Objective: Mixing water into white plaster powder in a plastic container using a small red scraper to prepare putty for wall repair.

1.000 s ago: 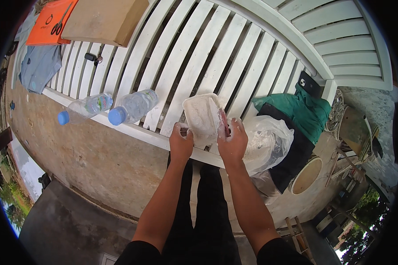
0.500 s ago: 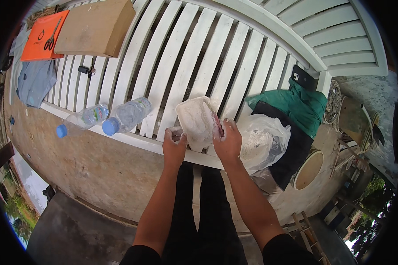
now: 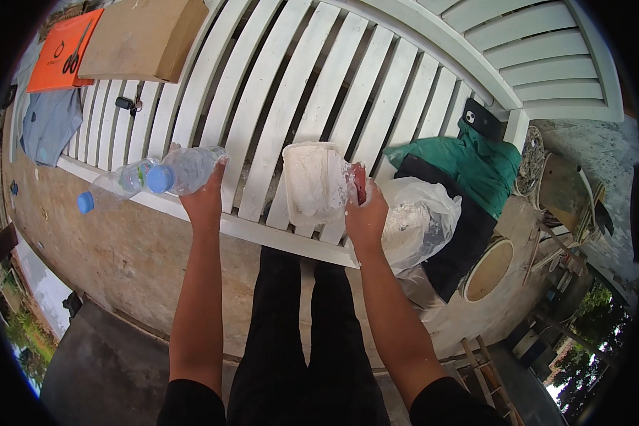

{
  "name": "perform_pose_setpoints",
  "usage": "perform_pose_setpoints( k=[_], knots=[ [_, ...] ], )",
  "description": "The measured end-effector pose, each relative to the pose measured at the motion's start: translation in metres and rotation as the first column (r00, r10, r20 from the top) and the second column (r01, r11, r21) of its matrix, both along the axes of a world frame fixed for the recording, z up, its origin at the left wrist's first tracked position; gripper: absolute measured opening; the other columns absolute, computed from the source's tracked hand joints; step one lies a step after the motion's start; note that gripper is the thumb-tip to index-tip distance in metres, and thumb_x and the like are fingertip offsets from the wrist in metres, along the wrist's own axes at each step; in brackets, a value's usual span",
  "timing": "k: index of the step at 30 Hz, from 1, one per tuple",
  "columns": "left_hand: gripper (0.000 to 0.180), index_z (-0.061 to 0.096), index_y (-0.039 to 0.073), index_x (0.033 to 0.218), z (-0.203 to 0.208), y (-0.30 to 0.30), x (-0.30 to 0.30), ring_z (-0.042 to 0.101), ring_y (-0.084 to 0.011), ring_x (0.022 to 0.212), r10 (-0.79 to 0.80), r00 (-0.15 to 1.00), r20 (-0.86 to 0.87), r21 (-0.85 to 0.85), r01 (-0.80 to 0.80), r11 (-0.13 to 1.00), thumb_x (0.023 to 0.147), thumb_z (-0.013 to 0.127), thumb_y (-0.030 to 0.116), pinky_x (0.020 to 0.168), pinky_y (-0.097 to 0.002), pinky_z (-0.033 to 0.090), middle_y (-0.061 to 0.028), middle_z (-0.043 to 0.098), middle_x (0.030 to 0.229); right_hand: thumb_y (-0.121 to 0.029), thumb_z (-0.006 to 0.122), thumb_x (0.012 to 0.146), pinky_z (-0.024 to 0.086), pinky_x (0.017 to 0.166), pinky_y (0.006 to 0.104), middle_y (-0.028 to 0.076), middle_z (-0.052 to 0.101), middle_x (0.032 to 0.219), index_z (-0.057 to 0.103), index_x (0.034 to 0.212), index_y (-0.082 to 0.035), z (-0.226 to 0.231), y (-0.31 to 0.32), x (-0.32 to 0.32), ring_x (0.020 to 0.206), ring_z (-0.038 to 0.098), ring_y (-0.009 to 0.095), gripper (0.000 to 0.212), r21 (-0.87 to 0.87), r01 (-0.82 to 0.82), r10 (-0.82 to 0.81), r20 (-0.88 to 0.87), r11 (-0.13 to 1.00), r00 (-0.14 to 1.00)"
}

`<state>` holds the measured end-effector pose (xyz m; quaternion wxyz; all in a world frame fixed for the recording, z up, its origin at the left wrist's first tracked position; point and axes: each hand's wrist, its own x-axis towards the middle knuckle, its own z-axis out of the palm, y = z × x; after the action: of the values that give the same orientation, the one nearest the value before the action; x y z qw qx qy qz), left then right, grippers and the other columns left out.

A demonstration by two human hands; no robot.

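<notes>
My left hand point(image 3: 207, 193) is closed around a clear plastic bottle point(image 3: 192, 169) with a blue cap. The bottle lies tilted, its cap toward the lower left, and hides part of my fingers. A second blue-capped plastic bottle point(image 3: 124, 179) lies beside it. My right hand point(image 3: 367, 213) is closed on a red-handled tool point(image 3: 360, 182), whose other end is coated in white powder and hard to make out. That end is at the right side of a white tub point(image 3: 288, 202) filled with white powder. Close by on the right is a clear plastic bag point(image 3: 440, 213) holding more powder.
Everything rests on a white slatted bench point(image 3: 284, 113). At the far left are a cardboard box point(image 3: 131, 42), an orange packet point(image 3: 57, 60) with scissors point(image 3: 73, 60), keys point(image 3: 129, 104) and grey cloth point(image 3: 50, 128). Rightward lie green cloth point(image 3: 476, 160), black cloth point(image 3: 468, 234) and a phone point(image 3: 484, 119).
My left hand has left the tub, moved left and taken hold of the nearer bottle. My right hand stays by the tub with the red-handled tool. The view has shifted slightly.
</notes>
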<state>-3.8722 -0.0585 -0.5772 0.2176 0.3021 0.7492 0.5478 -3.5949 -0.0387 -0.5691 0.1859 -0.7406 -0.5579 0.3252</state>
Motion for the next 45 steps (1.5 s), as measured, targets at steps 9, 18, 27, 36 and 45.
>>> perform_pose_setpoints(
  k=[9,18,27,36,45],
  knots=[
    [0.056,0.051,0.002,0.124,0.018,-0.006,-0.013,0.057,-0.0197,0.107,-0.363,0.931,0.026,-0.101,0.364,0.926,0.076,0.08,0.003,0.095,-0.0337,0.046,-0.0108,0.057,0.118,-0.012,0.067,0.086,0.051,0.073,0.039,0.019,0.062,0.09,0.062,0.1,0.007,0.086,0.017,-0.001,0.079,0.065,0.031,0.024,0.15,-0.1,0.115,-0.099,0.984,0.988],
    [0.061,0.056,0.007,0.117,0.02,-0.018,0.007,0.055,-0.0297,0.112,-0.447,0.885,-0.128,-0.205,0.417,0.885,0.062,0.082,0.004,0.098,-0.0396,0.044,-0.012,0.057,0.12,-0.021,0.062,0.086,0.053,0.085,0.0445,0.019,0.068,0.103,0.062,0.123,-0.005,0.016,0.01,-0.045,0.096,0.066,0.035,0.041,-0.401,-0.511,0.587,0.089,0.76,0.804],
    [0.056,0.058,0.006,0.114,0.039,-0.014,0.01,0.054,-0.0347,0.113,-0.571,0.768,-0.291,-0.329,0.48,0.813,0.062,0.08,0.002,0.099,-0.0421,0.043,-0.013,0.059,0.118,-0.023,0.064,0.084,0.053,0.085,0.046,0.022,0.068,0.099,0.058,0.129,-0.005,0.003,-0.006,-0.033,0.093,0.066,0.036,0.048,-0.397,-0.566,0.64,0.075,0.723,0.765],
    [0.057,0.055,0.006,0.115,0.03,-0.014,-0.005,0.055,-0.0339,0.11,-0.489,0.866,-0.107,-0.246,0.454,0.857,0.063,0.081,0.004,0.095,-0.0414,0.044,-0.0134,0.058,0.116,-0.024,0.063,0.084,0.054,0.083,0.046,0.022,0.068,0.096,0.059,0.128,-0.005,0.007,0.0,-0.045,0.092,0.067,0.037,0.048,-0.423,-0.571,0.662,0.096,0.703,0.744],
    [0.059,0.055,0.005,0.115,0.036,-0.008,0.001,0.057,-0.0319,0.107,-0.503,0.853,-0.137,-0.274,0.456,0.847,0.062,0.08,0.004,0.094,-0.0399,0.045,-0.0128,0.058,0.114,-0.025,0.062,0.085,0.054,0.08,0.0462,0.023,0.068,0.095,0.059,0.128,-0.006,0.013,0.0,-0.037,0.091,0.067,0.037,0.047,-0.453,-0.583,0.689,0.104,0.675,0.717]
  ],
)
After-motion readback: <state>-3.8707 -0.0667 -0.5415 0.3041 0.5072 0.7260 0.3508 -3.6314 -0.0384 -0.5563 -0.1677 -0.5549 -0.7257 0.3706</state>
